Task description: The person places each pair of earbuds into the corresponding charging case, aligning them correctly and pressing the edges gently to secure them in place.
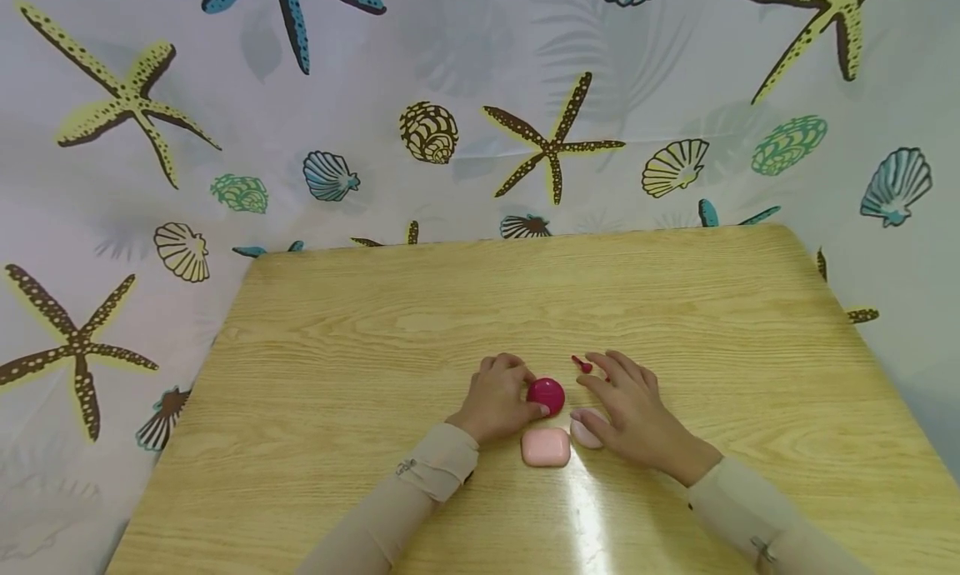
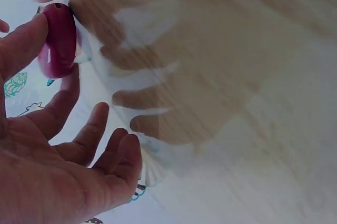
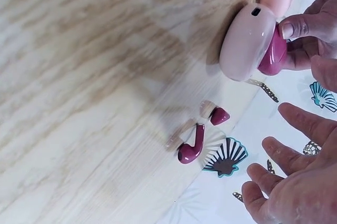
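The magenta case is pinched by the left hand; magenta earbuds (apparently two) are found just beyond the relaxed, empty right hand.

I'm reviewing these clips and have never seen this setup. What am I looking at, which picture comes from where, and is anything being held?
No machine here: a person's two bare hands work at a pale wooden table. The wide picture comes from a head-worn camera; the other two from cameras on each wrist. The left hand pinches a round magenta glossy case between thumb and fingers. The right hand rests open, holding nothing. Nearby lie a pale pink rounded-square case, a pale pink oval case and two small magenta earbuds.
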{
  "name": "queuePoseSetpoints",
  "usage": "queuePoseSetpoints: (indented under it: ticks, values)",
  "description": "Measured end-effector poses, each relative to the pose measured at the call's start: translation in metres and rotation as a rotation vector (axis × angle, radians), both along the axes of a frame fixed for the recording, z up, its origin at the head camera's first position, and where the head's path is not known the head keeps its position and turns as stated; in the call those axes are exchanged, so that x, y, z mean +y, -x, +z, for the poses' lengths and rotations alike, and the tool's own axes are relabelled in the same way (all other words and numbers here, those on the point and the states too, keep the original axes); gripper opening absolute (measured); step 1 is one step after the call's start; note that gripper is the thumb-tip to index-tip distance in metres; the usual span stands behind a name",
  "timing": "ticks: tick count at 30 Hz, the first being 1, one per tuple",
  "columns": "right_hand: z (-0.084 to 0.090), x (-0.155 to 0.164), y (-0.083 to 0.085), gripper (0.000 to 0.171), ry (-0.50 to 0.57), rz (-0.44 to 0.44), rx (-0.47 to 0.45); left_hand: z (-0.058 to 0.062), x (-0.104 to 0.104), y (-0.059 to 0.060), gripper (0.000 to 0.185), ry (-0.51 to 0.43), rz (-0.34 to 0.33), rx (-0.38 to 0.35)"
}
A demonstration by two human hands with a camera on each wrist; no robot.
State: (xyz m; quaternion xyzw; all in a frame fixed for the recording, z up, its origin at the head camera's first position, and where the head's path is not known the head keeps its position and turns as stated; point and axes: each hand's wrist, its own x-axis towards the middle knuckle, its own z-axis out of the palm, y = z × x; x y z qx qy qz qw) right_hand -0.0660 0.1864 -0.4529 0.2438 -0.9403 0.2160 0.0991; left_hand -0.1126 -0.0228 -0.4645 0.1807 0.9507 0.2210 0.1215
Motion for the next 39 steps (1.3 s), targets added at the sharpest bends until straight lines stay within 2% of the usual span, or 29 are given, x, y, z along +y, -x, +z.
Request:
queuePoseSetpoints:
  ticks: [9, 13, 18, 22, 25, 29, 39]
  values:
    - [0.004, -0.010, 0.009, 0.039, -0.005, 0.020, -0.005, 0.000, -0.002, -0.002, 0.029, -0.154, 0.022, 0.006]
    - [0.007, -0.016, 0.011, 0.034, 0.006, 0.042, 0.027, 0.007, -0.004, -0.005, 0.028, -0.218, 0.006, 0.031]
    - [0.010, -0.020, 0.013, 0.022, 0.053, 0.052, 0.107, 0.019, -0.005, -0.010, 0.026, -0.268, -0.021, 0.113]
    - [0.011, -0.022, 0.014, 0.019, 0.103, 0.060, 0.172, 0.022, -0.006, -0.013, 0.028, -0.284, -0.023, 0.162]
    - [0.011, -0.023, 0.014, 0.020, 0.145, 0.076, 0.187, 0.021, -0.007, -0.016, 0.028, -0.283, -0.033, 0.178]
    - [0.011, -0.024, 0.014, 0.017, 0.178, 0.094, 0.170, 0.020, -0.008, -0.018, 0.026, -0.281, -0.051, 0.191]
    - [0.012, -0.025, 0.016, 0.011, 0.167, 0.089, 0.102, 0.022, -0.008, -0.020, 0.024, -0.239, -0.068, 0.221]
